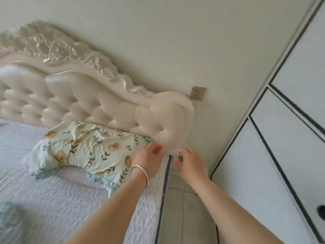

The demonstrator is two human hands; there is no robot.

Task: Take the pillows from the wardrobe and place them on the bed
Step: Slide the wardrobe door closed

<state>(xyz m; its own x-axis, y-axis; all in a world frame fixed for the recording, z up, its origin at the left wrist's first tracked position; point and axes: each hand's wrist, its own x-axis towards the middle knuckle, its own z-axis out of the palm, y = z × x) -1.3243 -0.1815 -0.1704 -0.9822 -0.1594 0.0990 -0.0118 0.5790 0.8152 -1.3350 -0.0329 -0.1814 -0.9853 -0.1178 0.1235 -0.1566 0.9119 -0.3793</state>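
A floral pillow point(88, 148) with orange flowers and green leaves lies on the bed point(52, 199), its far edge against the padded cream headboard point(73, 95). My left hand point(149, 161), with a silver bangle on the wrist, hovers just right of the pillow's right end, fingers apart and holding nothing. My right hand point(189, 164) is beside it over the gap between bed and wall, fingers spread, empty. The white wardrobe point(281, 155) with black trim stands to the right, doors closed.
A narrow strip of tiled floor point(186, 217) runs between the bed's edge and the wardrobe. A wall socket point(198, 93) sits beside the headboard's corner. Another patterned fabric shows blurred at the lower left point(8, 221).
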